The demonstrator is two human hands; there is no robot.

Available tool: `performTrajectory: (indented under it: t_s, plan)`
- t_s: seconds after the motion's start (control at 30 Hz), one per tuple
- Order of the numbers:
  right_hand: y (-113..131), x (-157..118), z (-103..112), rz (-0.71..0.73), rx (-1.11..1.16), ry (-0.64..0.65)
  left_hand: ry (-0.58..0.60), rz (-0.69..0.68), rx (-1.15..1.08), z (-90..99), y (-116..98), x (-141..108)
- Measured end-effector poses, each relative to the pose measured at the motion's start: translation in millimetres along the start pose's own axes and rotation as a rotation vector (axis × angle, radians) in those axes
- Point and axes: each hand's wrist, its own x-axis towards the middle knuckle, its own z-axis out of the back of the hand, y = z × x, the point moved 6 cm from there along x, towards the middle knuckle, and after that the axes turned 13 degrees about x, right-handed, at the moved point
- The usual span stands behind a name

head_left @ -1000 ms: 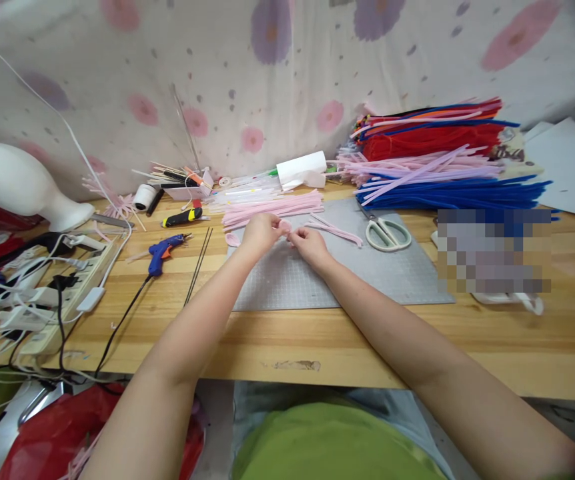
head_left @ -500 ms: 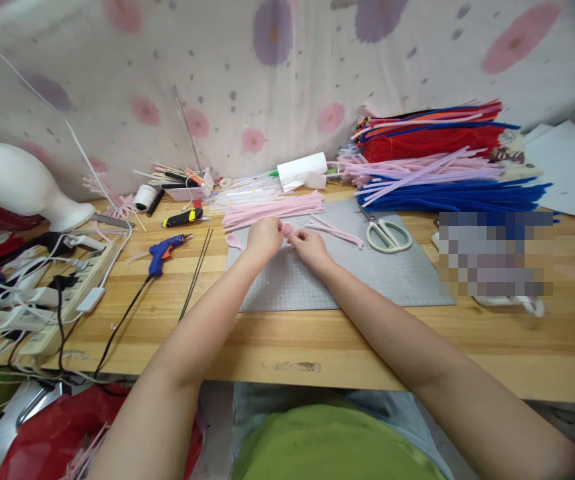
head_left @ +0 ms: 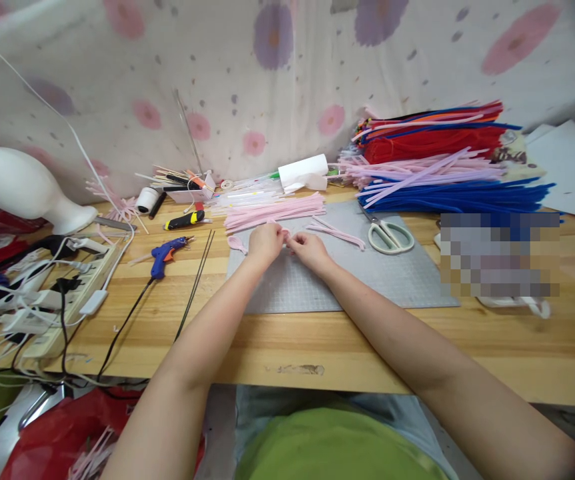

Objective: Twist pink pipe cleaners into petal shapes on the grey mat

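My left hand [head_left: 266,243] and my right hand [head_left: 309,251] meet above the grey cutting mat [head_left: 287,293], fingers pinched around a small pink pipe cleaner piece [head_left: 286,235]. Most of that piece is hidden by the fingertips. To the left of my hands lies a pink pipe cleaner loop [head_left: 236,245]. A row of pink pipe cleaners [head_left: 275,212] is laid out behind my hands. Several loose pink strips [head_left: 340,235] rest to the right, beside scissors with pale handles [head_left: 391,238].
A blue glue gun [head_left: 161,257], thin dark stems [head_left: 196,283] and a yellow-black cutter [head_left: 184,220] lie left. Farther left are a cabled power strip [head_left: 80,283] and a white foam head [head_left: 12,180]. Blue pipe cleaners [head_left: 452,200] are stacked back right, behind a blurred-out object [head_left: 497,257].
Both hands stay together over the mat. The pink piece, seen as a small round shape before, is now more covered by my fingers. The view has shifted slightly.
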Motion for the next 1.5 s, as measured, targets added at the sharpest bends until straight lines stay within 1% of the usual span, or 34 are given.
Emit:
performTrajectory:
  t_s: [0.1, 0.13, 0.17, 0.2, 0.27, 0.33, 0.4, 0.47, 0.5, 0.6, 0.63, 0.67, 0.7, 0.83, 0.9, 1.0, 1.1, 1.2, 1.3, 1.4, 1.5]
  plan:
    - [-0.1, 1.5, 3.1, 0.01, 0.031, -0.008, 0.076, 0.017, -0.217, -2.8, 22.7, 8.5]
    - [-0.5, 2.3, 5.3, 0.015, 0.043, -0.024, 0.085, 0.037, -0.254, -2.4, 34.0, 12.2]
    - [-1.1, 3.1, 7.7, 0.019, 0.052, -0.044, 0.12, 0.056, -0.262, -3.6, 45.7, 16.0]
    - [-1.9, 3.9, 9.7, 0.02, 0.058, -0.062, 0.143, 0.072, -0.249, -4.1, 57.4, 19.8]
    - [-3.6, 5.1, 12.1, 0.022, 0.056, -0.08, 0.213, 0.045, -0.215, -6.6, 74.4, 26.6]
    - [-4.8, 5.6, 12.1, 0.024, 0.045, -0.076, 0.244, -0.01, -0.141, -7.7, 83.0, 31.7]
    - [-5.3, 5.5, 11.5, 0.028, 0.045, -0.069, 0.259, -0.034, -0.064, -8.5, 85.3, 34.7]
    - [-5.3, 5.3, 11.6, 0.033, 0.048, -0.073, 0.247, -0.016, -0.02, -7.1, 83.5, 37.1]
    - [-5.2, 5.3, 12.0, 0.035, 0.05, -0.078, 0.219, 0.002, -0.012, -4.8, 81.7, 38.7]
    - [-4.9, 5.7, 13.2, 0.04, 0.055, -0.09, 0.077, 0.056, -0.006, 5.0, 74.8, 45.9]
    - [-4.9, 6.0, 13.5, 0.039, 0.058, -0.093, 0.047, 0.062, -0.005, 6.2, 71.9, 48.8]
    - [-5.2, 6.2, 13.7, 0.036, 0.061, -0.094, 0.043, 0.055, -0.005, 5.1, 68.4, 51.9]
    - [-5.5, 6.5, 13.8, 0.033, 0.065, -0.096, 0.055, 0.038, -0.009, 2.3, 64.3, 54.8]
    - [-7.9, 7.2, 13.6, 0.025, 0.084, -0.093, 0.098, -0.103, 0.024, -11.6, 44.7, 60.9]
    - [-8.8, 7.5, 13.3, 0.028, 0.077, -0.091, 0.103, -0.096, 0.054, -14.9, 40.6, 59.7]
    - [-9.4, 7.9, 12.2, 0.021, 0.028, -0.088, 0.058, -0.082, 0.036, -9.7, 36.4, 53.8]
    - [-9.8, 8.1, 8.5, -0.017, 0.056, -0.058, 0.031, -0.146, -0.066, -0.8, 27.7, 45.5]
    - [-10.3, 7.7, 1.7, -0.059, 0.169, 0.021, 0.064, -0.204, -0.184, 3.4, 17.3, 38.5]
    - [-9.2, 7.7, 0.9, -0.037, 0.195, 0.022, 0.137, -0.249, -0.282, 0.9, 6.6, 34.2]
    - [-8.2, 7.8, 3.1, -0.005, 0.196, -0.012, 0.178, -0.241, -0.354, -3.5, 1.1, 33.8]
    - [-5.2, 6.7, 3.2, 0.022, 0.176, -0.007, 0.201, -0.165, -0.44, -8.5, 3.5, 36.0]
